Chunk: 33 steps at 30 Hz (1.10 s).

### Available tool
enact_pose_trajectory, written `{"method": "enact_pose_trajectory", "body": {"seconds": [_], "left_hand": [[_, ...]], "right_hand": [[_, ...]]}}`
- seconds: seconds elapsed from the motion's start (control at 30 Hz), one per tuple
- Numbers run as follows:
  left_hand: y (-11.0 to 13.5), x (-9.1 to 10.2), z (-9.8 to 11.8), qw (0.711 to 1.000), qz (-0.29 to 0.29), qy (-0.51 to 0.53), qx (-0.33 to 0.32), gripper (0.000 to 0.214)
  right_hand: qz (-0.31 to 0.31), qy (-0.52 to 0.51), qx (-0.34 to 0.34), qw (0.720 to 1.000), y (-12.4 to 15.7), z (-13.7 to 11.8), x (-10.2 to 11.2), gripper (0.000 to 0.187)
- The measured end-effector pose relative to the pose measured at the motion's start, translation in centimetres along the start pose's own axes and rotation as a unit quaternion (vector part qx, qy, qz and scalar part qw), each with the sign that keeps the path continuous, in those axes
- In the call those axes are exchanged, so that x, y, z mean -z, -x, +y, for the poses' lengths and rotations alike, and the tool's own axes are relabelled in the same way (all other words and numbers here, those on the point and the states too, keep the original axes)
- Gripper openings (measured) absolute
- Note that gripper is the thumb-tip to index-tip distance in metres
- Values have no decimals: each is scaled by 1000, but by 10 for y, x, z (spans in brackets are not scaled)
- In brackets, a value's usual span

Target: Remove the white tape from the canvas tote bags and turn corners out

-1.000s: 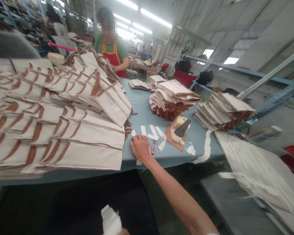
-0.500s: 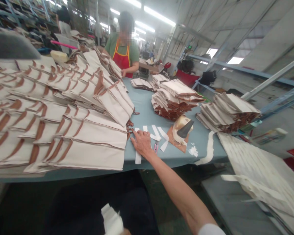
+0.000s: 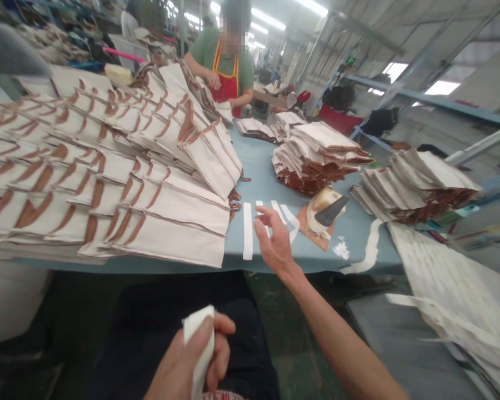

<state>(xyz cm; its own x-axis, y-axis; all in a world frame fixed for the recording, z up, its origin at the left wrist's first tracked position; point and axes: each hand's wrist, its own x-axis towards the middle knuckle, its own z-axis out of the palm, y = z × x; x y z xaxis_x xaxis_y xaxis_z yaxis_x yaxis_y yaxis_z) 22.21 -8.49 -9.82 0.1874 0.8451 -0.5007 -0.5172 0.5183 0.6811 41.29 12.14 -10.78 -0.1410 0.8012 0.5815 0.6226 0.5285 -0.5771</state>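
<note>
My right hand [image 3: 275,240] hovers over the front edge of the blue table [image 3: 258,166], fingers spread and holding nothing. Just left of it a long white strip [image 3: 247,230] lies flat on the table, and shorter white strips [image 3: 289,219] lie behind the hand. My left hand [image 3: 195,355] is low in front of me, closed around a bundle of white strips [image 3: 200,339]. A large spread of cream fabric pieces with brown trim [image 3: 108,166] covers the table's left side.
Two stacks of folded cream-and-brown pieces [image 3: 320,155] [image 3: 416,186] stand at the right. A dark cone on a brown patch [image 3: 325,211] sits between them and the strips. Cream fabric [image 3: 454,289] drapes over a side surface. A person in a red apron [image 3: 229,66] works at the far end.
My right hand lifted off the table and moved right, leaving the long white strip lying flat. My left hand rose into view with the strip bundle. The camera shifted left.
</note>
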Motion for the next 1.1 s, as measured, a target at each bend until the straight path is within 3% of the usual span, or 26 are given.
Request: {"method": "enact_pose_trajectory", "body": {"seconds": [0.1, 0.27, 0.43, 0.63, 0.73, 0.83, 0.97, 1.03, 1.1], "left_hand": [[-11, -15, 37, 985, -15, 171, -20, 31], [-20, -26, 81, 947, 27, 316, 48, 47], [-19, -29, 86, 936, 31, 349, 35, 49], [-20, -30, 78, 939, 61, 336, 23, 48], [-20, -28, 76, 943, 74, 323, 23, 49], [-20, -26, 75, 950, 74, 302, 31, 49], [-22, -22, 74, 959, 74, 271, 36, 49], [-24, -19, 70, 965, 78, 249, 35, 49], [-25, -15, 63, 972, 87, 219, 26, 47]], "right_hand": [[-39, -48, 53, 997, 48, -46, 24, 32], [-48, -31, 162, 985, 112, -85, 31, 50], [-51, -5, 189, 981, 129, -105, 22, 50], [-54, -41, 223, 972, 120, -130, 20, 12], [-70, -118, 180, 974, 116, -137, 19, 8], [-113, -214, 42, 969, 114, -141, 21, 19], [-194, -249, -106, 943, 113, -141, 27, 27], [-185, -232, -108, 949, 111, -138, 28, 27], [-146, -186, -48, 970, 105, -134, 28, 23]]}}
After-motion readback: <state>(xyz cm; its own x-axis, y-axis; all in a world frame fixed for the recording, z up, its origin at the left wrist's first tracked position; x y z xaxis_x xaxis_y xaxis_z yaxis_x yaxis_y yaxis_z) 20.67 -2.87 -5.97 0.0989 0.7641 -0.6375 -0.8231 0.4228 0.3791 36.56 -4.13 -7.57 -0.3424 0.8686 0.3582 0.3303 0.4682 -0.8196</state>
